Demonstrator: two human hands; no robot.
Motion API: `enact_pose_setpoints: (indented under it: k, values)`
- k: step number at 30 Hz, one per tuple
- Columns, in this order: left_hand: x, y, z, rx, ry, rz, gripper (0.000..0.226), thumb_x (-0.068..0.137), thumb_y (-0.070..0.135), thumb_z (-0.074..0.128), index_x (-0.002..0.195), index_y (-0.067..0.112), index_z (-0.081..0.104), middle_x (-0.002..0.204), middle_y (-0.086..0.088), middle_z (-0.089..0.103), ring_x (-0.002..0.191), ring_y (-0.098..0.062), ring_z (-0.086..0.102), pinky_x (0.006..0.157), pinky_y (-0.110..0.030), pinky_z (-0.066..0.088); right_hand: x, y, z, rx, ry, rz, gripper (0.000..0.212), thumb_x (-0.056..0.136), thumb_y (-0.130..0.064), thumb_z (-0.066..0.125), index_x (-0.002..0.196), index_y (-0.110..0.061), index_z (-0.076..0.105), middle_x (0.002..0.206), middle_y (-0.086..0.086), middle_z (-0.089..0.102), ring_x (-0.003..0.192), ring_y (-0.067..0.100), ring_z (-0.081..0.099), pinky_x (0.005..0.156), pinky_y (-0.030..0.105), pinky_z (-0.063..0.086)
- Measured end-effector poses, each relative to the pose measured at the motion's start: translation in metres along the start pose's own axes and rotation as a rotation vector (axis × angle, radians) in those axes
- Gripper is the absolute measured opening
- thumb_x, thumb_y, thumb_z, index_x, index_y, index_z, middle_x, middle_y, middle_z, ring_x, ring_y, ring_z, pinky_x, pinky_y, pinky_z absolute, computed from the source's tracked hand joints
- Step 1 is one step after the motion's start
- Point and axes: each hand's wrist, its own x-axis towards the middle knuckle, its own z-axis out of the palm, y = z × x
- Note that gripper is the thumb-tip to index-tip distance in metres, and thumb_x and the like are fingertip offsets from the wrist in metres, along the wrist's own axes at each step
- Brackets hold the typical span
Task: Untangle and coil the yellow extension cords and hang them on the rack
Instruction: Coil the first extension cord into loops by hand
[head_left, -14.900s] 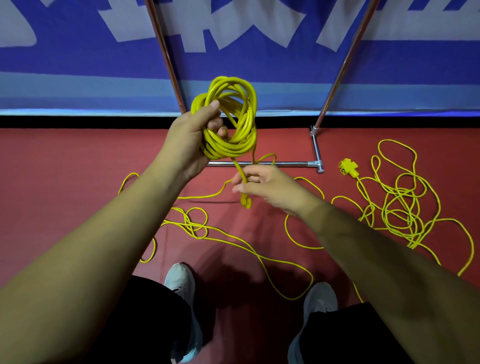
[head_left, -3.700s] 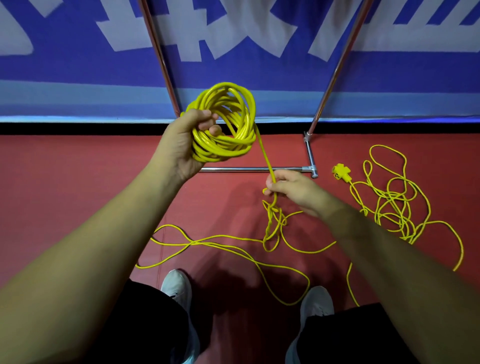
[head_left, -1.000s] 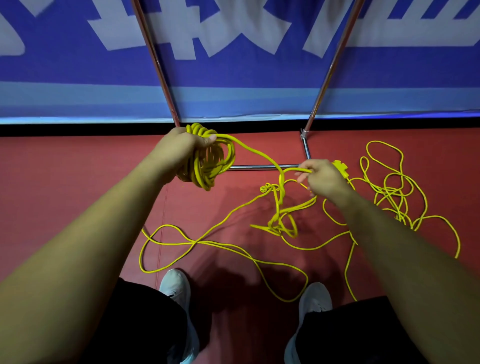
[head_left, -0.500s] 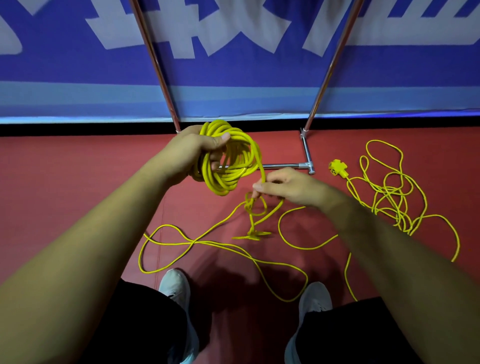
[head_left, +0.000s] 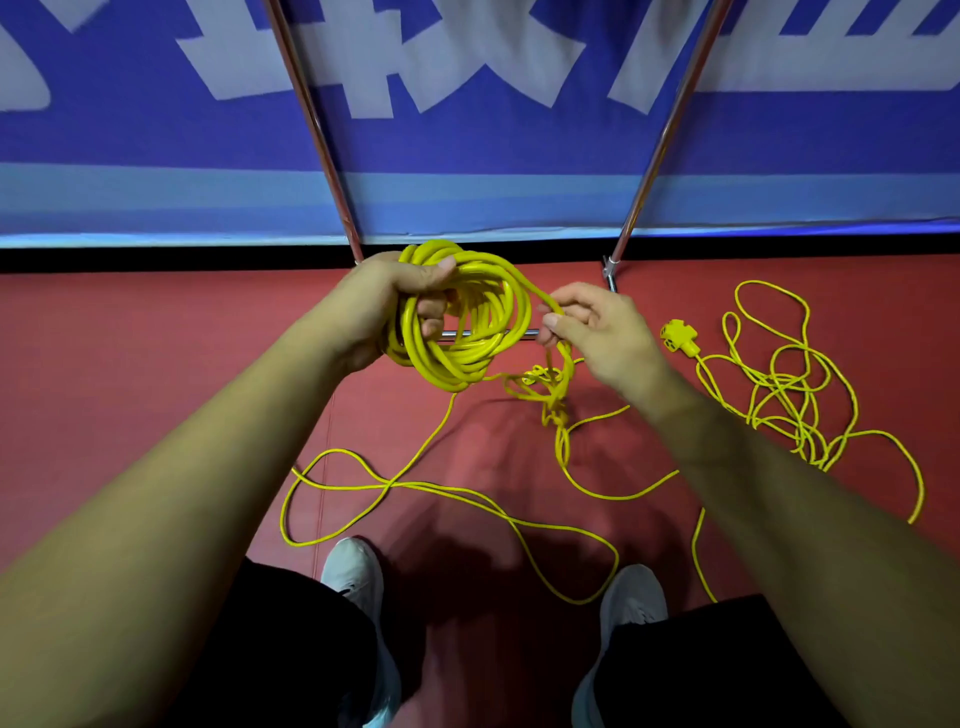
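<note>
We see two hands. Left hand (head_left: 387, 306) fingers clamped on one yellow coil (head_left: 467, 332), held above the red floor (head_left: 130, 364). Right hand (head_left: 597, 332) pinches one strand (head_left: 540, 299) leaving the coil. One knot (head_left: 553, 400) hangs below. One loose tangled cord (head_left: 789, 395) with one plug (head_left: 678, 338) lies near the floor's right edge. Two rack poles (head_left: 311, 119) behind.

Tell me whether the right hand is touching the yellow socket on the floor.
Apart. The head view shows red floor between the right hand and the yellow socket.
</note>
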Motion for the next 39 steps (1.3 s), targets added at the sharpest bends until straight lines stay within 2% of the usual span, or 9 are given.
enact_pose_setpoints:
  k: [6,12,15,20,23,27,30,34,39]
  values:
    - [0.001,0.002,-0.004,-0.179,-0.028,0.033,0.015,0.093,0.021,0.050,0.094,0.006,0.051,0.054,0.002,0.039,0.046,-0.010,0.035,0.052,-0.022,0.027,-0.005,0.031,-0.012,-0.516,-0.152,0.157,0.015,0.090,-0.012,0.055,0.080,-0.021,0.061,0.069,-0.001,0.072,0.051,-0.003,0.054,0.052,0.018,0.038]
    - [0.007,0.003,-0.008,-0.396,0.074,0.094,0.012,0.091,0.018,0.053,0.092,0.006,0.050,0.073,-0.005,0.031,0.042,-0.010,0.035,0.048,-0.019,0.030,-0.009,0.053,-0.028,-0.344,-0.162,0.343,0.017,0.087,-0.003,0.058,0.076,-0.015,0.062,0.062,0.005,0.066,0.060,0.018,0.060,0.064,0.034,0.048]
    - [0.007,0.005,-0.016,-0.425,0.141,0.132,0.014,0.087,0.019,0.057,0.090,0.006,0.055,0.061,-0.003,0.039,0.045,-0.009,0.031,0.055,-0.021,0.023,-0.014,0.063,-0.034,-0.357,-0.228,0.418,0.014,0.087,-0.003,0.062,0.075,-0.011,0.064,0.063,0.007,0.065,0.061,0.020,0.059,0.067,0.033,0.048]
    - [0.007,0.007,-0.017,-0.370,0.170,0.153,0.016,0.092,0.018,0.054,0.083,0.011,0.065,0.072,-0.003,0.035,0.046,-0.007,0.033,0.049,-0.019,0.032,-0.016,0.035,-0.022,-0.163,-0.125,0.274,0.025,0.093,-0.022,0.065,0.085,0.001,0.070,0.076,0.012,0.069,0.067,0.006,0.061,0.066,0.013,0.047]
    - [0.005,0.005,-0.012,-0.290,0.122,0.112,0.015,0.095,0.019,0.051,0.087,0.011,0.060,0.064,-0.002,0.035,0.046,-0.011,0.033,0.050,-0.021,0.034,-0.008,0.019,-0.018,0.100,-0.040,0.176,0.021,0.090,-0.023,0.063,0.085,-0.005,0.070,0.074,0.008,0.070,0.086,0.025,0.071,0.089,0.034,0.050]
    - [0.002,0.004,-0.010,-0.296,0.063,0.037,0.016,0.097,0.021,0.049,0.091,0.007,0.054,0.060,-0.003,0.034,0.046,-0.014,0.034,0.056,-0.024,0.028,-0.004,0.008,-0.012,0.227,0.011,0.113,0.008,0.097,-0.013,0.057,0.095,-0.011,0.064,0.055,0.000,0.046,0.054,0.017,0.049,0.058,0.033,0.040]
    - [-0.002,0.007,-0.015,-0.244,-0.060,-0.021,0.018,0.090,0.023,0.061,0.093,0.005,0.057,0.056,-0.001,0.036,0.046,-0.012,0.038,0.060,-0.028,0.019,0.003,0.007,-0.013,0.202,0.119,0.136,0.016,0.100,-0.020,0.054,0.091,-0.015,0.066,0.054,-0.001,0.040,0.049,0.015,0.040,0.049,0.028,0.032]
    - [-0.007,0.004,-0.007,-0.136,-0.143,-0.012,0.025,0.072,0.018,0.080,0.084,0.006,0.062,0.048,0.005,0.036,0.044,-0.010,0.040,0.063,-0.024,0.040,0.003,0.013,-0.009,0.091,0.068,0.284,0.021,0.101,-0.029,0.053,0.090,-0.019,0.068,0.061,0.004,0.048,0.047,0.013,0.046,0.049,0.027,0.039]
    - [0.000,0.008,0.002,-0.259,-0.106,-0.026,0.006,0.086,0.007,0.048,0.090,0.005,0.052,0.046,0.007,0.036,0.042,-0.008,0.037,0.063,-0.023,0.038,-0.014,0.024,0.016,0.020,-0.216,0.488,0.028,0.103,-0.028,0.046,0.083,-0.017,0.062,0.069,0.010,0.055,0.058,0.013,0.057,0.061,0.024,0.044]
